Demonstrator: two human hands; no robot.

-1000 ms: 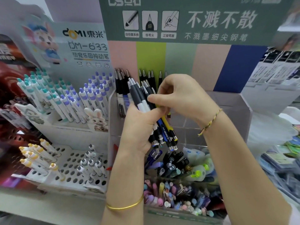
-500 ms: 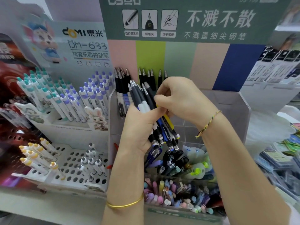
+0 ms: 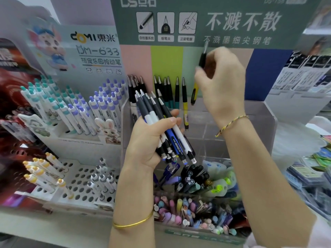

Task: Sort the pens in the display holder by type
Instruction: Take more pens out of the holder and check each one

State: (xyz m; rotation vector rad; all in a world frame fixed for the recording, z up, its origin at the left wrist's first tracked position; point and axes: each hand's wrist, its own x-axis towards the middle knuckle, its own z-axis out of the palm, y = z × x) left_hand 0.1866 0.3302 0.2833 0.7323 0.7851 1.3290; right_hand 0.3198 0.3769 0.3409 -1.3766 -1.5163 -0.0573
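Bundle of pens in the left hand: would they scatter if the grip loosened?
Probably. The bundle of pens is smooth round barrels fanned out in the left hand, so they would likely slide apart and roll. Straight and one-handed, they seem stiff and light.

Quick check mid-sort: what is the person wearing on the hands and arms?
No gloves on the left hand or the right hand; both forearms are bare. A thin gold bangle circles the left wrist. A thin braided bracelet, yellow with dark strands, circles the right wrist, with a short loose end hanging from it.
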